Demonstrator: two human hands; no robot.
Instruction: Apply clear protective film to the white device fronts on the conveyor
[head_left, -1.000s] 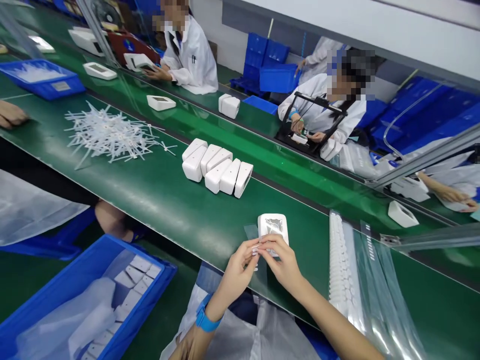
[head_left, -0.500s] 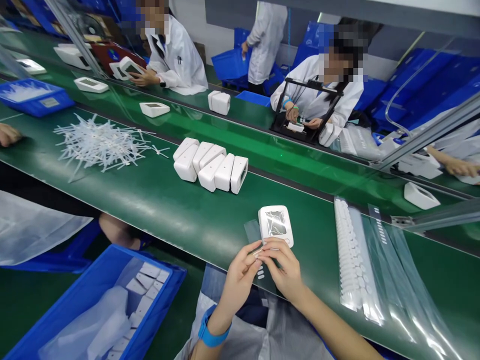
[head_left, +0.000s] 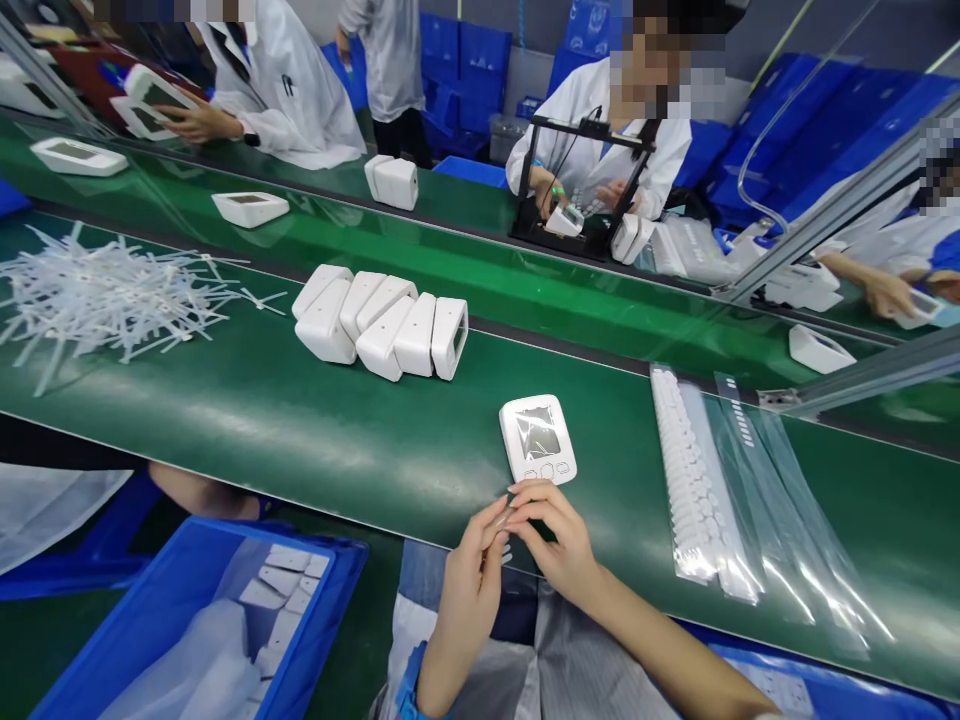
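Close to the belt's near edge, my left hand [head_left: 471, 575] pinches a clear strip with small white oval pads [head_left: 507, 553], most of it hidden by the fingers. The fingertips of my right hand [head_left: 559, 545] are closed at the same spot, touching those of the left and gripping the strip too. Just beyond them a white device [head_left: 538, 440] lies face up, with a film-covered grey screen and buttons along its lower side.
A row of white housings [head_left: 382, 325] stands left of the device, and a heap of white strips [head_left: 112, 300] lies farther left. Clear sheets with white round pads [head_left: 690, 480] lie at right. A blue bin [head_left: 187, 560] sits below. Co-workers [head_left: 600, 130] work across the belt.
The view has shifted, so the belt items sit farther left and higher. My hands have come away from the device, exposing its buttons. The strip is now mostly covered by my fingers.
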